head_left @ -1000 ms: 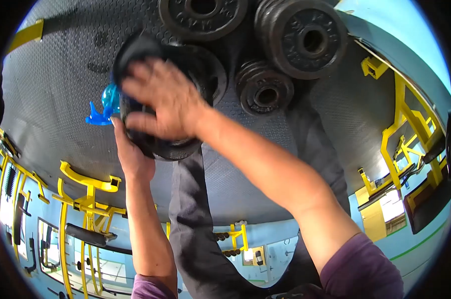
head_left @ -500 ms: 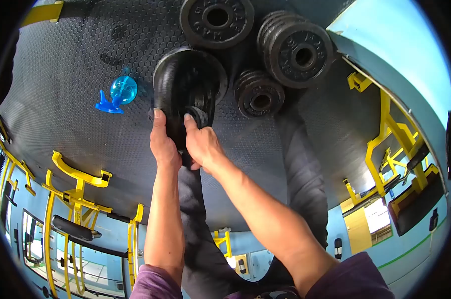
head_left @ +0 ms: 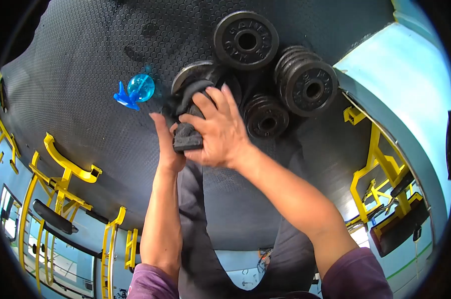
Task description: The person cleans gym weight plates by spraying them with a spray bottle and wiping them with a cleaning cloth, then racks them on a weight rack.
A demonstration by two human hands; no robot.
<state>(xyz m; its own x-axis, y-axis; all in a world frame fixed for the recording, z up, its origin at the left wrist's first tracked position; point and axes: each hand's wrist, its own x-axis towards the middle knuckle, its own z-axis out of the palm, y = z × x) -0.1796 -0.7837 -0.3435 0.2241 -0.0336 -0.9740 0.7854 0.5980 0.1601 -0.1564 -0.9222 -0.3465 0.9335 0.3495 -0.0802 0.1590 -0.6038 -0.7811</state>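
A bunched black cloth [head_left: 188, 139] is between my two hands. My right hand [head_left: 218, 124] lies over it from the right, fingers bent round its upper part. My left hand [head_left: 168, 147] holds it from the lower left, thumb raised and most fingers hidden. Just beyond the cloth, a round black plate with a worn, pale rim [head_left: 198, 70] shows on the floor, largely covered by the cloth and my right hand. Dark folds or a dark object behind my fingers blend together, so I cannot tell their edges.
A blue spray bottle [head_left: 141, 88] lies left of the plate. Farther up is a single weight plate [head_left: 246, 41]; a large stack [head_left: 311, 88] and a smaller stack [head_left: 266, 119] sit to the right. Yellow gym frames [head_left: 68, 169] stand at both sides. My legs are below.
The large black plate that both hands gripped upright is no longer seen upright between them. My right hand has moved up over the bunched cloth. The view has shifted, moving the floor objects rightward.
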